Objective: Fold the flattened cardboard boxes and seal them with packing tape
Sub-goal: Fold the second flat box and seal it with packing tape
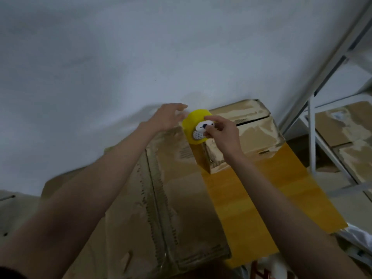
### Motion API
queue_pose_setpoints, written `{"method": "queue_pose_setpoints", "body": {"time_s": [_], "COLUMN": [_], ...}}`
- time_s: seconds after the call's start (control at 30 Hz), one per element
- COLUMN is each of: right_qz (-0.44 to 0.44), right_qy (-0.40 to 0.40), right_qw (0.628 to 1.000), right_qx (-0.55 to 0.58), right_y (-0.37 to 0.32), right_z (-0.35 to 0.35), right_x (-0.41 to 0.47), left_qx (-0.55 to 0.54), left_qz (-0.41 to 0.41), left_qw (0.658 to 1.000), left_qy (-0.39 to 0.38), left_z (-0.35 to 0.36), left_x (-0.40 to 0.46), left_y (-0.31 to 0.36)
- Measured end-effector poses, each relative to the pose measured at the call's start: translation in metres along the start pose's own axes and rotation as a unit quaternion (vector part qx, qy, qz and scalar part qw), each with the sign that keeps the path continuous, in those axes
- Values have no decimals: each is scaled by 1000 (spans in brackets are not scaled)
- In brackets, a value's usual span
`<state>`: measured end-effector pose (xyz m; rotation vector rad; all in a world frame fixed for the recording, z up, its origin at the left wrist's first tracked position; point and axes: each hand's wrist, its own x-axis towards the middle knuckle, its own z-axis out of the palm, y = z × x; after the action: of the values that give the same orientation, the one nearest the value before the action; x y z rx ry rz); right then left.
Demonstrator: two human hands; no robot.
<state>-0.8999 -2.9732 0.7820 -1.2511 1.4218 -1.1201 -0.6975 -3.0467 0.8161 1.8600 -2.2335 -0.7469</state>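
The yellow tape roll (194, 127) is held by the right hand (221, 135), whose fingers (211, 118) are curled around the white dispenser part (203, 127) at the side of the roll. The roll lies just left of this hand, at the far end of the cardboard box (161, 188). From under the roll a wide strip of amber tape (241, 198) is drawn towards the near right, across the top of the box and over its right edge. The left hand (169, 117) is seen just to the left of the roll, above the far edge of the box, with its fingers stretched out and relaxed; nothing is held in it, and it cannot be told whether the fingertips touch the roll. Both forearms are reached forward over the box. A second taped box (251, 129) is placed behind the right hand, against the white wall (120, 57). At the far right a grey metal shelf (314, 121) is seen, with more cardboard (346, 125) on it. A further piece of cardboard (12, 214) lies at the near left.
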Motion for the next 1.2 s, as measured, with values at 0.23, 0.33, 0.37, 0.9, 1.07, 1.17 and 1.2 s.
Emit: {"method": "queue_pose_setpoints", "body": {"time_s": [0.23,0.33,0.37,0.9,1.07,1.17,1.2], "right_qz": [-14,-37,-45,-66,-88,-96,-95], "right_qy": [33,23,17,1,12,16,15], "right_qw": [999,997,997,990,986,984,984], "right_qx": [-37,-60,-66,-123,-142,-147,-152], "right_y": [-4,-4,-5,-12,-12,-12,-13], "right_z": [31,38,39,55,57,59,59], "right_x": [16,21,22,34,34,35,36], "left_qx": [-42,-104,-121,-185,-175,-167,-166], "left_qz": [-11,-12,-10,3,3,4,5], "left_qw": [985,974,971,959,961,962,962], "left_qy": [-169,-199,-206,-217,-214,-214,-214], "left_z": [-12,-12,-13,-12,-11,-11,-11], "left_x": [45,46,46,49,51,52,52], "left_y": [14,20,22,16,14,14,15]}}
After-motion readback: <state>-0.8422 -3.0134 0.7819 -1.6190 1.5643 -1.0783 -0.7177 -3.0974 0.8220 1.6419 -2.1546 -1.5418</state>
